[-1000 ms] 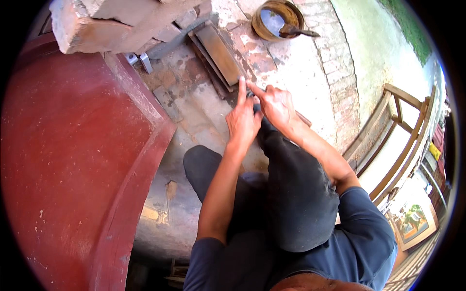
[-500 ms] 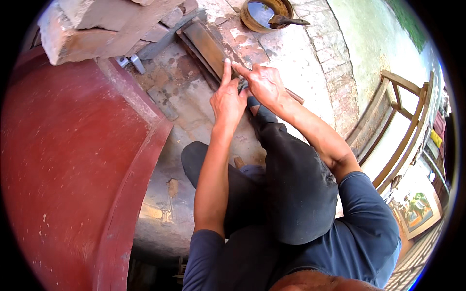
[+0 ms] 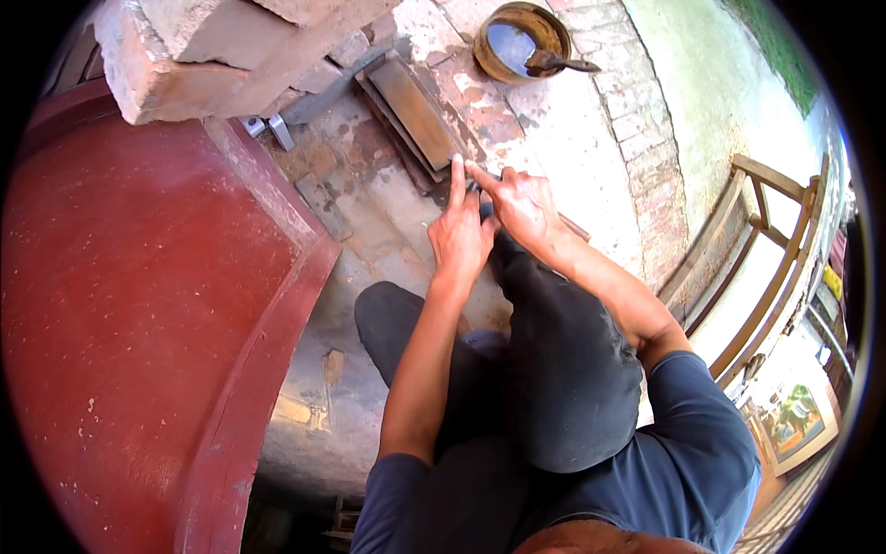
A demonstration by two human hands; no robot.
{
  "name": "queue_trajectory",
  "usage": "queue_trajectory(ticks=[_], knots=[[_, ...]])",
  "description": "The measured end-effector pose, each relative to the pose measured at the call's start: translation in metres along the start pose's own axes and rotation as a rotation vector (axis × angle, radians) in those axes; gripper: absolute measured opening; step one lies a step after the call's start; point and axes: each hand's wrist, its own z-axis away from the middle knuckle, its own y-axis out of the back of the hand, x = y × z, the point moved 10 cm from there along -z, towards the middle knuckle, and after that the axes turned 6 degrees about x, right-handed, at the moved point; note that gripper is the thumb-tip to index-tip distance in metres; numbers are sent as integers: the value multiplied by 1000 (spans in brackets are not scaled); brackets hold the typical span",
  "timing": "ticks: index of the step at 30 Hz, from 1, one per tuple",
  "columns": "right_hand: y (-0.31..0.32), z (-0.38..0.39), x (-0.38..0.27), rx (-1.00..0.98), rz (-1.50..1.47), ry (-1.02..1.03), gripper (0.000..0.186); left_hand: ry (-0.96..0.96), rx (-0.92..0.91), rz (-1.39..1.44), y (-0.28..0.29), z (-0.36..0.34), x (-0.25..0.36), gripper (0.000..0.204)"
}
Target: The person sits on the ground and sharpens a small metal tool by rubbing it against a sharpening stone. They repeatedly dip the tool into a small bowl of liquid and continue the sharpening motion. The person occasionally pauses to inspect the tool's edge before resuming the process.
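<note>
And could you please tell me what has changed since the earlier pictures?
The left hand and right hand moved forward over the block, then back to its near end, about where they began. Nothing was visibly grasped or released. The bowl, brush and block stayed put.

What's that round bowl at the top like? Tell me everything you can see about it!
The bowl is round and yellowish brown, with stained walls; its material is hard to tell. It stands on the paved ground, beyond the left hand and right hand, neither touching it. Inside, shiny liquid looks like water. A dark brush rests in it, its handle sticking out over the rim on the right.
</note>
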Motion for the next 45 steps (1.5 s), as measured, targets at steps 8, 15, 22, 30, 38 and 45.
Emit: queue_trajectory(ticks=[8, 15, 22, 30, 38, 45], knots=[[4, -2, -1, 92, -41, 34, 70, 1, 6, 28, -1, -5, -4, 39], [6, -23, -3, 64, -34, 25, 65, 24, 58, 36, 18, -26, -7, 41], [7, -3, -5, 66, -68, 4, 62, -6, 78, -14, 7, -5, 2, 57], [0, -7, -2, 48, -276, -27, 62, -57, 44, -115, 10, -6, 2, 69], [-28, 10, 19, -128, -779, -388, 40, -158, 41, -174, -2, 5, -8, 81], [-18, 14, 42, -23, -552, -369, 29, -205, 56, -137, -7, 6, -12, 98]])
